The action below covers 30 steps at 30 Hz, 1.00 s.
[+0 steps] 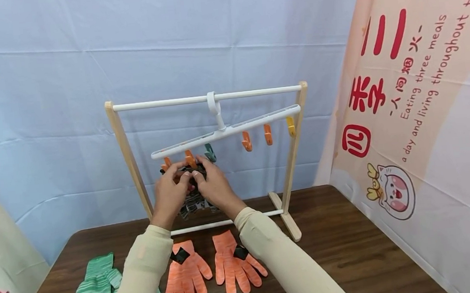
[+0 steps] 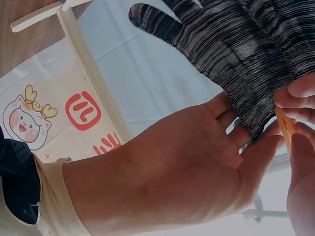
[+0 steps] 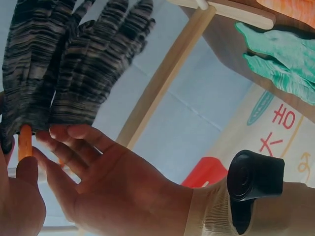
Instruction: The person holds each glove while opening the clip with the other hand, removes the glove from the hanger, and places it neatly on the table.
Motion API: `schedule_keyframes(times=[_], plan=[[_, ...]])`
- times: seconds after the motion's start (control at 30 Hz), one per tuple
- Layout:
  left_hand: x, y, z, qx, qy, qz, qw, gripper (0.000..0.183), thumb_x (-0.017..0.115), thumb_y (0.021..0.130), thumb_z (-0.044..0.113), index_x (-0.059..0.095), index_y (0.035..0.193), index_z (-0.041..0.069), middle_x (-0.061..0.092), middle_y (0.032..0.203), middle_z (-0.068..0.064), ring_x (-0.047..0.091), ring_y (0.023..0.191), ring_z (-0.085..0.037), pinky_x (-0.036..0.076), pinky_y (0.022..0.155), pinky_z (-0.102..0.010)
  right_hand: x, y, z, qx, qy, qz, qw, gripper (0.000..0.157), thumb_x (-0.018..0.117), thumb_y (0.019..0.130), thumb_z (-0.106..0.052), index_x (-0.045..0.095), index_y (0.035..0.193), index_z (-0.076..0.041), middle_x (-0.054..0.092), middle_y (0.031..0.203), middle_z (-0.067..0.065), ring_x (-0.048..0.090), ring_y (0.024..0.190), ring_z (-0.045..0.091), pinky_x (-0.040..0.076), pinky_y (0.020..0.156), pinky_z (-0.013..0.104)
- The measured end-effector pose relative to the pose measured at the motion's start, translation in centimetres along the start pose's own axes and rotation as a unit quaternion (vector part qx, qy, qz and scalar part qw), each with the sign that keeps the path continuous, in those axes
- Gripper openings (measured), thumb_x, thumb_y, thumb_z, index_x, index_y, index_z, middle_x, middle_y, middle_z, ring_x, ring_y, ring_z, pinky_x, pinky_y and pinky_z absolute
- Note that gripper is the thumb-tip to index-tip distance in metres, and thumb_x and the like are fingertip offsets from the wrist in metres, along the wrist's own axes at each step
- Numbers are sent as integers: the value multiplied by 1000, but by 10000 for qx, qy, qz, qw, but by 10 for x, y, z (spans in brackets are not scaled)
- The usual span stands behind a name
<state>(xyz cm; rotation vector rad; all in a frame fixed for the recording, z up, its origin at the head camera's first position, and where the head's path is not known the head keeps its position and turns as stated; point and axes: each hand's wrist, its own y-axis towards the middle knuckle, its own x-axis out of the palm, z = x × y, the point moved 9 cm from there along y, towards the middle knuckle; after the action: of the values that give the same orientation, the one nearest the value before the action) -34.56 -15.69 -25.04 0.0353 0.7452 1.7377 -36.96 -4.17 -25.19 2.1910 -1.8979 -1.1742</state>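
Note:
Dark grey-and-black striped knitted gloves [image 3: 78,73] hang fingers-down below the left half of a white clip hanger [image 1: 225,132]. My left hand [image 1: 170,193] and right hand [image 1: 218,188] meet at the cuff, both thumbs close together in front of it. Between them an orange clip [image 2: 285,125] sits at the cuff edge. In the left wrist view, my right hand [image 2: 197,152] pinches the cuff beside the clip. From the opposite side, my left hand [image 3: 118,177] holds the cuff edge in the right wrist view. The fingers partly hide the clip's grip.
The hanger tilts, its left end lower, on a wooden stand [image 1: 125,152] with a white top rail [image 1: 163,103]. A teal clip [image 1: 209,152], more orange clips [image 1: 246,141] and a yellow clip [image 1: 290,126] hang from it. Orange gloves [image 1: 234,267] and green gloves [image 1: 93,290] lie on the brown table [image 1: 334,250].

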Motion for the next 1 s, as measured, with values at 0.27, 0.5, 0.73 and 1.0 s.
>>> schedule_keyframes(times=[0.27, 0.5, 0.73, 1.0], plan=[[-3, -2, 1, 3, 48, 82, 10000, 31, 50, 95, 19, 55, 125, 22, 65, 98, -6, 63, 73, -26, 50, 62, -35, -5, 1, -6, -198, -3, 109, 9997, 49, 47, 96, -25, 31, 143, -20, 42, 138, 0, 43, 122, 15, 42, 90, 35], [-5, -4, 3, 129, 192, 241, 9994, 29, 49, 95, 23, 58, 122, 22, 61, 108, -3, 63, 79, -22, 49, 61, -34, -11, 4, -12, -265, 19, 415, 9988, 46, 52, 94, -30, 42, 137, -20, 53, 126, 0, 50, 112, 13, 46, 84, 32], [-6, -7, 2, 227, 388, 535, 9976, 27, 53, 93, 18, 59, 120, 21, 64, 107, -1, 60, 90, -15, 48, 73, -38, -19, 2, -13, -124, 116, 743, 9971, 38, 55, 92, -31, 54, 129, -19, 62, 103, -3, 57, 82, 7, 47, 62, 25], [5, -5, -19, -419, 518, 144, 9977, 25, 57, 91, 26, 60, 113, 14, 64, 100, -5, 59, 86, -20, 46, 70, -37, -20, -1, -19, 51, 100, 787, 9968, 35, 56, 91, -34, 58, 124, -21, 63, 100, -7, 56, 77, 5, 46, 59, 25]])
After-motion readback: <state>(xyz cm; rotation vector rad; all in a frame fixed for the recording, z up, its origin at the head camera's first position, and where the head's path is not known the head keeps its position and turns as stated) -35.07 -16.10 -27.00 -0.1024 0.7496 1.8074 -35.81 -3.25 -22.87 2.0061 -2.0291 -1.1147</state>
